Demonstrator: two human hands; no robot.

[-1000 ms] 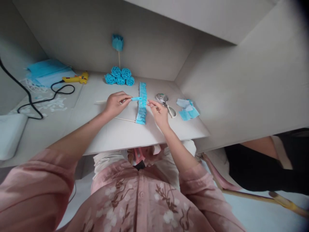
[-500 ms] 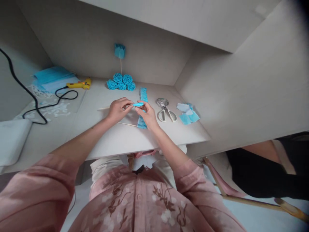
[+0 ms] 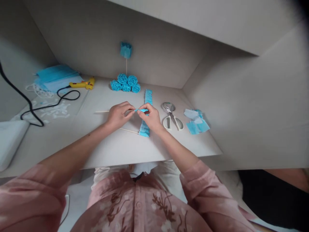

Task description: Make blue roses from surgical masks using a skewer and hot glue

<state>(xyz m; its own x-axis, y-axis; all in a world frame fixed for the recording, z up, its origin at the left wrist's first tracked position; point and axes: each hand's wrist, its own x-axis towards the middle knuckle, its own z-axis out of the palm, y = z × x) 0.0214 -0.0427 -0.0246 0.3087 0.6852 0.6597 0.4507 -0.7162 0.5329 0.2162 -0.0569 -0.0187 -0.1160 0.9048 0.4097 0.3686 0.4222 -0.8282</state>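
Note:
Between the fingertips of my left hand [image 3: 120,114] is a thin wooden stick [image 3: 101,111], its bare end pointing left. My right hand [image 3: 152,117] pinches a small piece of blue fabric [image 3: 142,110] at the stick's other end; how far it wraps round the stick is partly hidden by my fingers. Under my right hand lies a pleated blue strip [image 3: 148,96], running front to back. A second wooden stick [image 3: 129,130] lies on the table with one end touching the strip's near part.
Behind my hands sit several rolled blue fabric roses [image 3: 126,83], with one stemmed blue flower [image 3: 126,50] standing above. Right are scissors [image 3: 173,119] and blue-white scraps [image 3: 196,121]. Left are a yellow glue gun [image 3: 83,84], face masks [image 3: 58,77] and white bits [image 3: 56,111].
The blue piece looked broader and leaf-like before; now it is narrower, pinched close along the stick's end. My right fingers have come nearer my left. The whole view has shifted slightly.

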